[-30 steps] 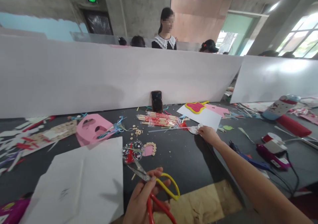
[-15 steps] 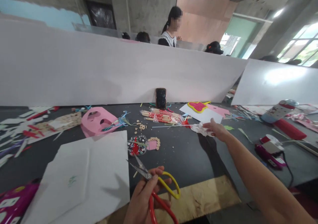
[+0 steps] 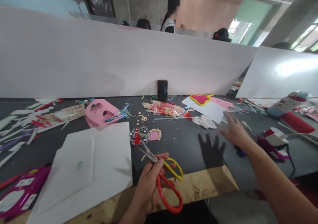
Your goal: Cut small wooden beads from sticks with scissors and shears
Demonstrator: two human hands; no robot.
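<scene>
My left hand (image 3: 148, 184) is closed around scissors (image 3: 164, 177) with one yellow and one red handle loop, blades pointing up-left toward a small round beaded piece (image 3: 138, 136) and a pink bead-edged piece (image 3: 155, 135). My right hand (image 3: 233, 129) hovers over the dark table with its fingers spread and blurred, holding nothing. It is just right of a crumpled white scrap (image 3: 204, 121), apart from it. Its shadow falls on the table below.
White paper sheets (image 3: 94, 164) lie at the near left, with a pink cut-out mask (image 3: 100, 112) behind them. A phone (image 3: 162, 90) leans on the white partition (image 3: 99, 58). A bag of sticks (image 3: 165, 109), a glue gun (image 3: 272, 147) and red rolls lie around. People are behind the partition.
My right hand let go of the crumpled white scrap and pulled back to the right, fingers spread. The left hand with the scissors stayed about where it was. The view tilted down.
</scene>
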